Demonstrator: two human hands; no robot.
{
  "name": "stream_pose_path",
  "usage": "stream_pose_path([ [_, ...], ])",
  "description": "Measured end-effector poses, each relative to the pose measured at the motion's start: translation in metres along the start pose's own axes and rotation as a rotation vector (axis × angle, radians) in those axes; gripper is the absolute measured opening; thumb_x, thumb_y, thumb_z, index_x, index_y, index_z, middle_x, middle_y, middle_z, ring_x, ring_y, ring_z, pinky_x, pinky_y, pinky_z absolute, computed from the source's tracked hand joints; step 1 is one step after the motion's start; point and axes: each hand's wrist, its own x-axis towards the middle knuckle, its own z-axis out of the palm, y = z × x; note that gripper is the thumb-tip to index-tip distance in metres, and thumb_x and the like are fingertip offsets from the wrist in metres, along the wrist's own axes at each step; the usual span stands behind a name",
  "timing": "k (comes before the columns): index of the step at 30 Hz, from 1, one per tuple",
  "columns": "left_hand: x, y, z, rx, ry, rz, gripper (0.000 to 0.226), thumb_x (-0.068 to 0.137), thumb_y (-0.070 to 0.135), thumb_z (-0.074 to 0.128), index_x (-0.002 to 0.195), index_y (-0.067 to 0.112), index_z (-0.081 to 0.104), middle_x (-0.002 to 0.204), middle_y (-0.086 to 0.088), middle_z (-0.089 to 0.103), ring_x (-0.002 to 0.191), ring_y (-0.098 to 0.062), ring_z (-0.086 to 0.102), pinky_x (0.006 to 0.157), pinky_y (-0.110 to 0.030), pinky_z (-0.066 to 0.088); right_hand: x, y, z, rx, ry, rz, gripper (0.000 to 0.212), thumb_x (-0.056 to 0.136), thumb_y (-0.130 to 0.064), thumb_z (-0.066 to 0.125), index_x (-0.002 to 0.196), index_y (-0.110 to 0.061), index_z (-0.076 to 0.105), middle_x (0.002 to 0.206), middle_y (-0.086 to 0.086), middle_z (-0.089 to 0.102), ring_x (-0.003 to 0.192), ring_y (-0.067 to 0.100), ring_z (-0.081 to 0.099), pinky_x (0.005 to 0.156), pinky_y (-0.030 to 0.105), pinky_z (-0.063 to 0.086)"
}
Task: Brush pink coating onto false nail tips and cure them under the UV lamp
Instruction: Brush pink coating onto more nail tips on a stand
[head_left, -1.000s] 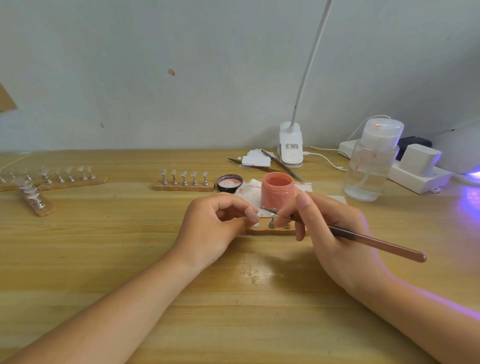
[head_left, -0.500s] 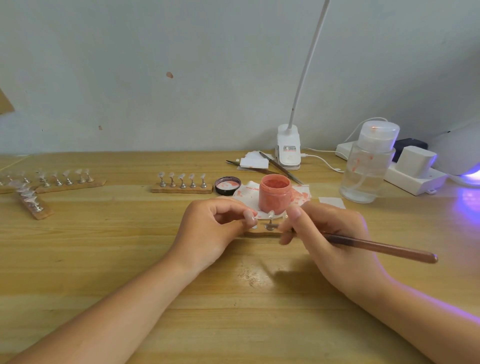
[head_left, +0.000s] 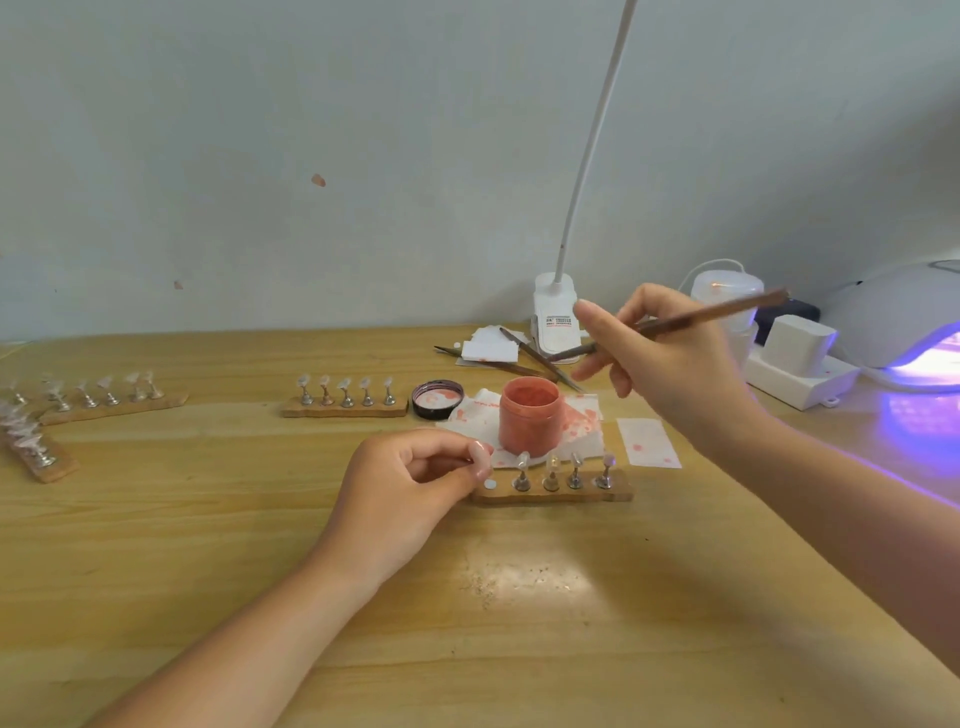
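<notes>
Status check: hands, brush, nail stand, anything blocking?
Right hand grips thin brown brush, raised above open pink jar. Left hand curled at wooden nail stand, hold unclear. Nothing blocking the stand.

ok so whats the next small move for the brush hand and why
Probably lower the brush so its tip dips into the open pink jar. The right hand holds it raised above and behind the jar, away from the nail tips, while the left hand rests at the end of the near wooden stand, whose tips look mostly uncoated.
</notes>
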Motion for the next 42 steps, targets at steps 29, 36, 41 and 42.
stream_pose_path([
  [29,0.000,0.002,0.000,0.039,0.020,-0.019,0.011,0.071,0.005,0.074,0.069,0.016,0.071,0.073,0.009,0.071,0.065,-0.004,0.061,0.061,-0.009,0.045,0.033,0.009,0.002,-0.402,-0.053,0.219,0.043,0.076,-0.041,0.070,0.054,-0.009,0.049,0.051,0.003,0.042,0.047,0.011,0.039,0.053,0.026,0.032],
  [36,0.000,0.000,0.000,0.052,0.027,-0.023,0.015,0.071,0.006,0.074,0.067,0.020,0.071,0.072,0.009,0.071,0.066,-0.003,0.060,0.062,-0.010,0.045,0.037,0.006,-0.010,-0.432,-0.016,0.185,0.044,0.078,-0.039,0.068,0.056,-0.004,0.054,0.050,0.003,0.043,0.049,0.013,0.039,0.054,0.027,0.034],
  [41,0.000,0.000,0.000,0.055,0.017,-0.025,0.014,0.071,0.007,0.074,0.067,0.020,0.072,0.072,0.009,0.071,0.065,-0.003,0.058,0.060,-0.008,0.044,0.031,-0.001,-0.012,-0.323,0.055,0.131,0.045,0.083,-0.038,0.063,0.064,0.003,0.060,0.046,0.002,0.052,0.047,0.007,0.048,0.058,0.025,0.042],
  [42,0.000,0.000,0.000,0.058,0.014,-0.025,0.014,0.071,0.008,0.074,0.067,0.020,0.072,0.072,0.009,0.071,0.065,-0.003,0.058,0.061,-0.009,0.044,0.024,-0.004,-0.010,-0.250,0.052,0.123,0.043,0.085,-0.038,0.062,0.061,-0.002,0.058,0.043,0.000,0.054,0.044,0.004,0.048,0.056,0.022,0.042],
])
